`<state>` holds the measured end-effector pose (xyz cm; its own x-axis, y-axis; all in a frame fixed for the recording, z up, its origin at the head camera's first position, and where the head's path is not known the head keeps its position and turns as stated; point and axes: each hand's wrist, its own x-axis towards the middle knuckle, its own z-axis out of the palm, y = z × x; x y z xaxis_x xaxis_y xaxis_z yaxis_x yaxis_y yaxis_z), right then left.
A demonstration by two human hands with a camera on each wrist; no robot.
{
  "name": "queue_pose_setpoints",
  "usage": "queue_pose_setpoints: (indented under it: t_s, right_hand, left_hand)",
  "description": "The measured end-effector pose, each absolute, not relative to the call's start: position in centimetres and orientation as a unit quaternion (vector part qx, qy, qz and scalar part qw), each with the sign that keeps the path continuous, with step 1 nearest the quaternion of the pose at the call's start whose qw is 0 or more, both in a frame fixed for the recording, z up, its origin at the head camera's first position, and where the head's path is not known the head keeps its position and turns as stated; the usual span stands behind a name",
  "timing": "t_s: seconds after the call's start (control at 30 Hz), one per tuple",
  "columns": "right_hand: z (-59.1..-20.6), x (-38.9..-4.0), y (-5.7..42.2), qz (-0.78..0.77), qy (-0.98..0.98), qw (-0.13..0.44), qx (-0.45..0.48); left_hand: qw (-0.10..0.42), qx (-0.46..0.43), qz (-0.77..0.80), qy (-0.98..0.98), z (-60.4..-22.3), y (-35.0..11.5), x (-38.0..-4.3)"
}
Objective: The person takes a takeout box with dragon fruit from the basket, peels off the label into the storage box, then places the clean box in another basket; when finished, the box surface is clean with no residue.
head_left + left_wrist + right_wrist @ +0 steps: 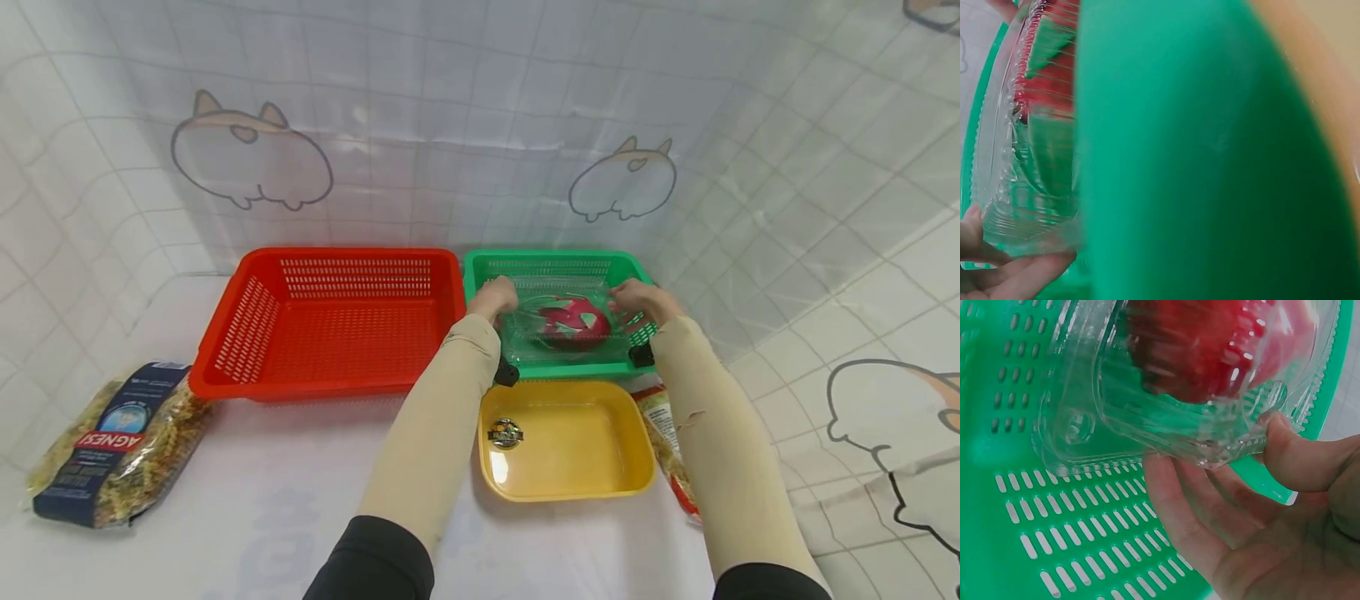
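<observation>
A clear plastic clamshell container (525,333) with a pink dragon fruit (576,325) inside sits within the green basket (551,371). My left hand (495,298) grips its left end; in the left wrist view the thumb is above the edge and the fingers below. At the opposite end, my right hand (643,302) holds a corner. The right wrist view shows that thumb (1291,456) on the container's rim, with the fingers curled under it. Much of the left wrist view is filled by the basket's blurred green wall (1210,156).
Left of the green basket stands a red basket (330,387). A yellow tray (577,450) with a round sticker is in front, under my forearms. An Agnesi pasta bag (112,442) lies at far left, and another packet (667,433) lies partly behind my right arm.
</observation>
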<state>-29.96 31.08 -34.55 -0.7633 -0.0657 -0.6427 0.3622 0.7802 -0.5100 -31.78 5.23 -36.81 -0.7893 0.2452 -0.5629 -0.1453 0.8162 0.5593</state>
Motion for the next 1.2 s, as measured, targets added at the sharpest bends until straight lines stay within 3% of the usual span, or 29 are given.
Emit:
queue_pose_setpoints:
  t_s: [0.43,0.83,1.2]
  right_hand:
    - [-34.6,-29.9,30.6,-0.302,0.892,0.324,0.086]
    - [-34.9,-30.3,31.8,-0.323,0.883,0.330,0.085]
    - [-34.5,-29.2,33.1,-0.400,0.850,0.341,0.047]
  left_hand:
    - [0.333,0.068,0.269,0.901,-36.7,4.8,-32.0]
    - [0.377,0.050,0.377,0.845,-35.7,4.1,-31.6]
    - [0.367,0.033,0.456,0.810,-36.0,3.6,-31.3]
